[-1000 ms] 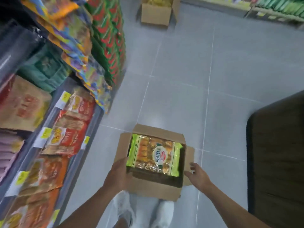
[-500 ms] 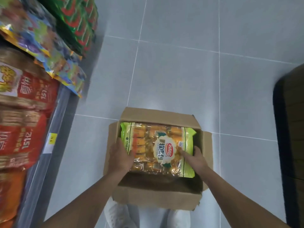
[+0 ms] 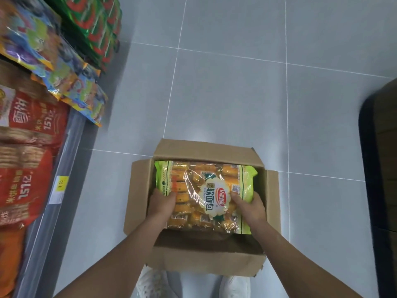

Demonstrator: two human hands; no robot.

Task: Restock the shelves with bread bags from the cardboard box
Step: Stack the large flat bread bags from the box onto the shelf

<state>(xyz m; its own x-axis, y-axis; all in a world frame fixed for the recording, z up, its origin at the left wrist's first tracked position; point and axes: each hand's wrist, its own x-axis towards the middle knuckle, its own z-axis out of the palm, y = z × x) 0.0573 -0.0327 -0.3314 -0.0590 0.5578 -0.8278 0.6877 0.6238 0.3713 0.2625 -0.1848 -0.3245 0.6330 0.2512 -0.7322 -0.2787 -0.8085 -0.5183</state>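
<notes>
While leaning in closer over the box (image 3: 139, 190) on the floor (image 3: 236, 93), closing the left grip (image 3: 162, 203) and the right grip (image 3: 249, 206) on the bag (image 3: 206, 186). Moving on from a second ago, when resting the left grip at the box's near left corner and hanging the right grip beside the right flap, clear of the plastic. Half a second ago, laying both on top of the bag. Now wrapping the left grip over the bag's left edge, curling fingers onto the green border. Clasping the right edge with the right grip, pressing a thumb on top just beside the round label. Keeping the bag inside the box for the moment, flat and label up, crowding the far wall and leaving a dark gap at the near wall. Not managing to tell whether raising it yet off anything beneath.

Judging from this: finishing the reach, securing the hold, not yet clearly starting the lift. Probably needing next a straight pull up past the flaps, then a swing left toward the shelf (image 3: 62, 160), already carrying red and orange packs. Handling soft, crinkly plastic full of small wrapped breads, so likely depending on holding both sides to avoid sagging, and watching for a corner catching on a flap.
</notes>
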